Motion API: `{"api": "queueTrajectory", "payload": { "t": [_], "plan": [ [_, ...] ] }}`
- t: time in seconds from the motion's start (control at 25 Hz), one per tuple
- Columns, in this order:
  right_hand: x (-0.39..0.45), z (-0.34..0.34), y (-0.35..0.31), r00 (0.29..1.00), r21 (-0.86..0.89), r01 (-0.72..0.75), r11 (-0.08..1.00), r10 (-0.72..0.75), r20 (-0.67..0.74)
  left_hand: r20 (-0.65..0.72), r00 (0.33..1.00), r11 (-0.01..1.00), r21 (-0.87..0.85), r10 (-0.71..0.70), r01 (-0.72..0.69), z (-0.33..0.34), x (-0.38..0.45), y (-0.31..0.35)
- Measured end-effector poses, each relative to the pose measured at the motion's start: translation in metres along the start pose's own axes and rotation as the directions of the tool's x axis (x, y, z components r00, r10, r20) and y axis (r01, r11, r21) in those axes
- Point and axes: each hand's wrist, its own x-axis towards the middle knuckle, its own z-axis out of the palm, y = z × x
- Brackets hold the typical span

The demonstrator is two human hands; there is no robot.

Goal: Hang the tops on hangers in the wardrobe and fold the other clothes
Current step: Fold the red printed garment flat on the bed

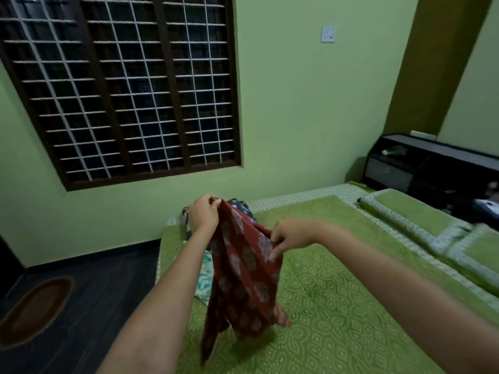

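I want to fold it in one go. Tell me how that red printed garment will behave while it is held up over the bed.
The red garment looks floppy: it hangs limp from the left hand and right hand. Probably light, since fingertip pinches carry it. Its lower end bunches on the green bedspread, so it will likely crumple unless spread flat.

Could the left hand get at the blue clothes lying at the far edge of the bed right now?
Probably not yet. The left hand grips the top of the red garment, which hangs in front of the blue clothes. They lie just behind it, so letting go should free the way.
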Motion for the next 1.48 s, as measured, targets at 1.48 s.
{"api": "queueTrajectory", "payload": {
  "t": [1.48],
  "plan": [
    [0.007, -0.021, 0.479, 0.748, -0.299, -0.643, 0.705, 0.493, -0.445, 0.247, 0.969, 0.956, -0.287, 0.017, 0.056, 0.375, 0.055, 0.167]
  ]
}}
